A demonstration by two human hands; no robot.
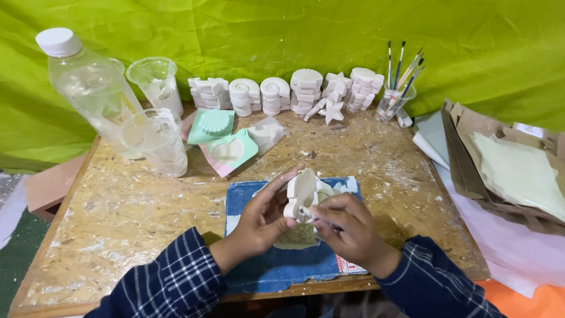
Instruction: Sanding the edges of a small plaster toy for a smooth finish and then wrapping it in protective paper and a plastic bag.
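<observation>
My left hand [262,219] holds a white plaster figure [303,193] upright over a blue mat [276,268] at the table's front. My right hand [348,227] is closed on a small thin tool, whose tip touches the figure's lower right side. Pale plaster dust lies on the mat just under the figure. Both sleeves are dark blue plaid.
Stacks of white plaster shells and starfish [288,93] line the back edge. Green and pink moulds [220,141], two clear cups [156,138] and a plastic bottle [88,82] stand at the left. A cup of brushes [395,97] is at back right, cardboard sheets [500,165] at the right.
</observation>
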